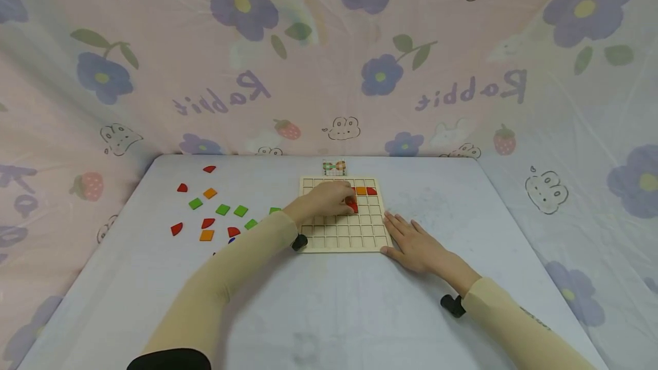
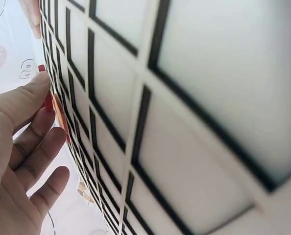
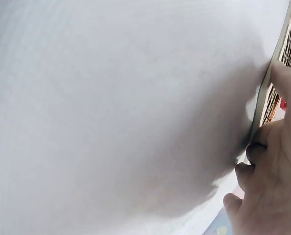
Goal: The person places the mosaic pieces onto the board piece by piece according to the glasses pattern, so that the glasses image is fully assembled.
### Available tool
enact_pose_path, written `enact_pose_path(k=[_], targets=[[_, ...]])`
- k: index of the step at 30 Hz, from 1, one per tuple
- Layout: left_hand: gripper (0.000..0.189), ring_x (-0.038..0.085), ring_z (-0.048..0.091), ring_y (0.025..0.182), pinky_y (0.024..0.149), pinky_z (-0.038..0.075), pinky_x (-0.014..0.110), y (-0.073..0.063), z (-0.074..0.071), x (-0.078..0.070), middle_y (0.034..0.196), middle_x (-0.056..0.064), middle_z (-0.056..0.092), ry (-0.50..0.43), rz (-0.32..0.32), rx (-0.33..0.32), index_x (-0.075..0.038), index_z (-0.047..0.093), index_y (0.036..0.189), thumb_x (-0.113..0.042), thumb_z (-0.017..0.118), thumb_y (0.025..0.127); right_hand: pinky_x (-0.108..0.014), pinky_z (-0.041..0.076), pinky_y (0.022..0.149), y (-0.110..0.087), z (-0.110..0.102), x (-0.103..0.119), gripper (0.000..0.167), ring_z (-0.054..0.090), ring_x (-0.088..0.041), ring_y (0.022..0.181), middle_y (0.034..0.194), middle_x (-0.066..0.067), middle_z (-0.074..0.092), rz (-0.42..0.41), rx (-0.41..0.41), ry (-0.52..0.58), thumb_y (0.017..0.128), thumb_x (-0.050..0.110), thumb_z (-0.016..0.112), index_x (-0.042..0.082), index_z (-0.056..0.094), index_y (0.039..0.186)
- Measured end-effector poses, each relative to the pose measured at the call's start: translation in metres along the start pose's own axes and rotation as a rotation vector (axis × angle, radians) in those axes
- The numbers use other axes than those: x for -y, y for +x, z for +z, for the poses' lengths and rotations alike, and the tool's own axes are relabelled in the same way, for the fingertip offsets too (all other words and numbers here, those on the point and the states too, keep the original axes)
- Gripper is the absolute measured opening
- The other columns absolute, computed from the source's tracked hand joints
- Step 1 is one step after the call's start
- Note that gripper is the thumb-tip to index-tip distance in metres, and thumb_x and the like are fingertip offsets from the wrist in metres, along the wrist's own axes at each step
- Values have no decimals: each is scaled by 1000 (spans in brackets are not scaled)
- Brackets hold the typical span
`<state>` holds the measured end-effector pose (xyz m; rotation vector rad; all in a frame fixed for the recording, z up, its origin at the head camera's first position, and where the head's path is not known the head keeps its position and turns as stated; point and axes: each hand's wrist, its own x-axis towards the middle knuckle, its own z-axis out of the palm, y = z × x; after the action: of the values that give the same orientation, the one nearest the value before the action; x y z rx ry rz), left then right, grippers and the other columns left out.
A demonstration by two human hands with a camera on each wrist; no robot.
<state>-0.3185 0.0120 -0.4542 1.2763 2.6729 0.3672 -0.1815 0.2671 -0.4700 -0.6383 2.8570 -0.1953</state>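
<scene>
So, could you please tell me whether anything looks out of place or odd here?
Only the "Rabbit" lettering on the backdrop, which reads mirror-reversed. Loose tiles lie scattered left of the grid board, but nothing looks spilled or damaged.

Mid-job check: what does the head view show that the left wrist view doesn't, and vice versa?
Head view only: loose green pieces left of the board.
Left wrist view only: the palm side of the left hand.
Both: the gridded board, the left hand pinching a red piece, and fingers of the right hand.
</scene>
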Motion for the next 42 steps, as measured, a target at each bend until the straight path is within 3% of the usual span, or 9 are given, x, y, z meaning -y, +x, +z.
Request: enact_pose_path(k=[9,35,39,42], targets=[[29,9,60,94,84,53,28,4,7,3,110,-5,65,23,0,10,-18,74,117,-40,71,99,-66,19,121,0,-2,1,77,22,-43,155,171,-18,20,1,2,9,108,46,52,-2,25,162],[20,9,60,92,81,53,28,1,8,1,108,-5,65,16,8,-24,-18,75,114,-33,69,102,-67,19,121,-1,-3,3,77,22,-43,155,170,-19,21,-1,3,13,108,45,52,-3,26,162],[22,9,59,89,77,52,27,-2,3,2,108,-5,65,-10,5,-48,-18,75,116,-34,67,103,-67,19,121,0,-2,3,78,21,-42,156,171,-19,21,1,7,11,108,46,52,-3,26,162],[24,10,61,94,81,53,28,-7,-7,1,113,-4,65,-53,-35,-62,-18,74,120,-34,66,104,-67,19,121,0,-1,2,78,21,-42,156,171,-18,21,10,14,3,108,47,52,-2,25,162]])
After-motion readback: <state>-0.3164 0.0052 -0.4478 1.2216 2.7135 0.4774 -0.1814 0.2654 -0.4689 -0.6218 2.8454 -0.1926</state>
